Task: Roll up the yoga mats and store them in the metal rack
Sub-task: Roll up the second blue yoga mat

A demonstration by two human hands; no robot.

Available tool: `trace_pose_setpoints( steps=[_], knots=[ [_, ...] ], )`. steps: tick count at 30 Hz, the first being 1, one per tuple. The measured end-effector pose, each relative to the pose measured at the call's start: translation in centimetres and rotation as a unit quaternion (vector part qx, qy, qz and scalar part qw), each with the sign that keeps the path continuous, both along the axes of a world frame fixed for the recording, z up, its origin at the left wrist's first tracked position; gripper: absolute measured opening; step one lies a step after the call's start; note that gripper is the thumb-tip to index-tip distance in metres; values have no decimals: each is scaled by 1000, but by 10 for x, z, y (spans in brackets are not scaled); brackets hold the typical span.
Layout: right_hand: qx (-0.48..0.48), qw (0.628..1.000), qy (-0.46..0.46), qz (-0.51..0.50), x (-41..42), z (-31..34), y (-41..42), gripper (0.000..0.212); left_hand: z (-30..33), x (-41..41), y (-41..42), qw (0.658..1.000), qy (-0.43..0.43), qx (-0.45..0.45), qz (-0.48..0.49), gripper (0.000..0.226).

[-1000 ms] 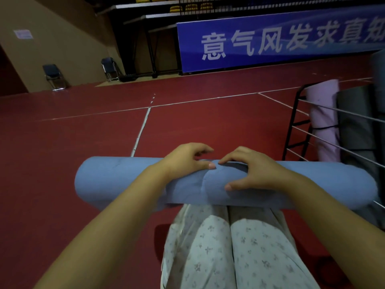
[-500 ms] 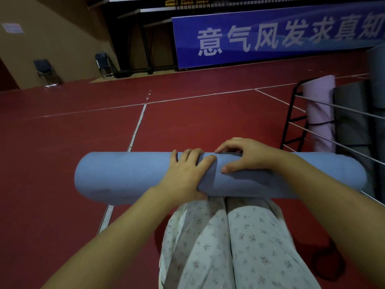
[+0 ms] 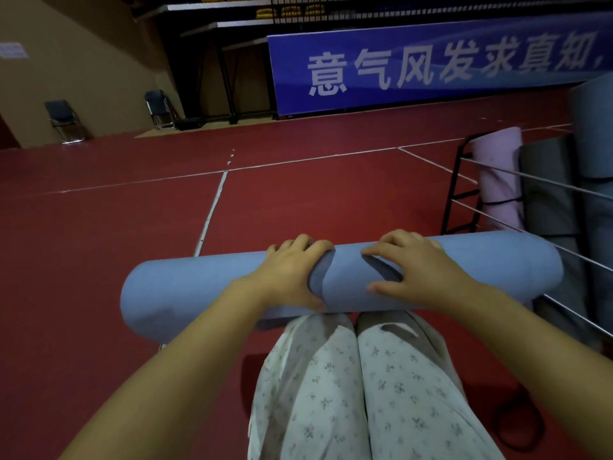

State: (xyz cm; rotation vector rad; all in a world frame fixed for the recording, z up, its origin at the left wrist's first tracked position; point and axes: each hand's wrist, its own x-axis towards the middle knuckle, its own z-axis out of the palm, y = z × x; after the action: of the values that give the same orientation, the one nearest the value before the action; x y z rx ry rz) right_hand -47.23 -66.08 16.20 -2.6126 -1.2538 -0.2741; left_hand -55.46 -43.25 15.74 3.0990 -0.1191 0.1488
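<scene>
One rolled blue yoga mat (image 3: 341,280) lies crosswise over the person's two knees, above the red floor (image 3: 99,260). Two hands hold it near its middle. The left hand (image 3: 292,273) wraps over the top, its fingers (image 3: 298,244) curled over the far side and thumb on the near side. The right hand (image 3: 418,267) presses on top with fingers (image 3: 391,250) bent around the roll. At the floor's right edge stands one metal rack (image 3: 464,180) holding one pink mat (image 3: 497,174) and several grey mats (image 3: 547,187), their count unclear. Two folding chairs (image 3: 63,121) stand by the far wall.
</scene>
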Motion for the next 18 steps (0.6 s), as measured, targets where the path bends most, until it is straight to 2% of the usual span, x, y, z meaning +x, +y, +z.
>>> trace_pose_setpoints(
  steps=[5,8,11,18],
  knots=[
    [-58,997,-45,-4,4,-15,4,92,4,14,6,999,31,-6,-7,97],
    [-74,996,-49,-29,6,-24,11,104,1,16,5,999,29,23,-6,106],
    [-96,993,-47,-46,6,-26,19,107,-3,16,5,999,23,34,-5,111],
    [-131,987,-83,-40,9,-17,22,104,-8,11,5,999,-18,26,-23,101]
  ],
)
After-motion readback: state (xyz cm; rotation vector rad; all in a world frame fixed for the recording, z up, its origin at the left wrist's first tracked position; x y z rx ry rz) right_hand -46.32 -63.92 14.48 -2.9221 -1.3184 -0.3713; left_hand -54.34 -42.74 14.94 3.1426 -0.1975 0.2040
